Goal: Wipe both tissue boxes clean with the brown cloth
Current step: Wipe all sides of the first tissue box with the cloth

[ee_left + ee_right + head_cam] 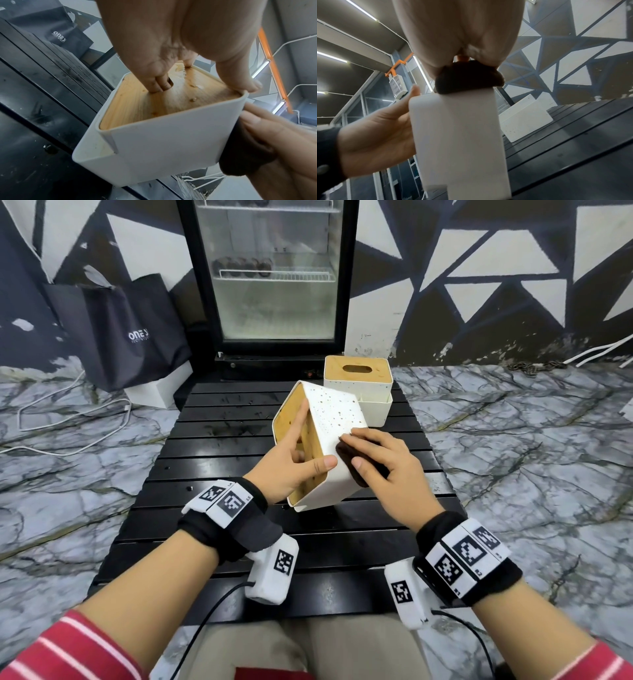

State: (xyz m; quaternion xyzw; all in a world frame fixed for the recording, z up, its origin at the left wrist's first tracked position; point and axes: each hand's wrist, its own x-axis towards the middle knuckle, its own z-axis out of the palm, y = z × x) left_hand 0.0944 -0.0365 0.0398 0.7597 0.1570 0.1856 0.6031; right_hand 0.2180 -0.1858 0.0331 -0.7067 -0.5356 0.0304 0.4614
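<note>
A white speckled tissue box (337,414) with a wooden lid is tipped on its edge over the black slatted table (239,446). My left hand (291,453) holds it: fingers hook into the lid slot (163,85), the thumb clamps the rim (247,86). My right hand (380,460) presses the dark brown cloth (356,467) against the box's upper white side (458,135), near the closer end. The cloth (467,79) bunches under the palm. A second tissue box (358,374) with a wooden lid stands upright behind it.
A small white open holder (375,412) sits against the second box. Behind the table stands a glass-door fridge (274,275). A dark shopping bag (130,330) and white cables (68,419) lie on the marbled floor at left.
</note>
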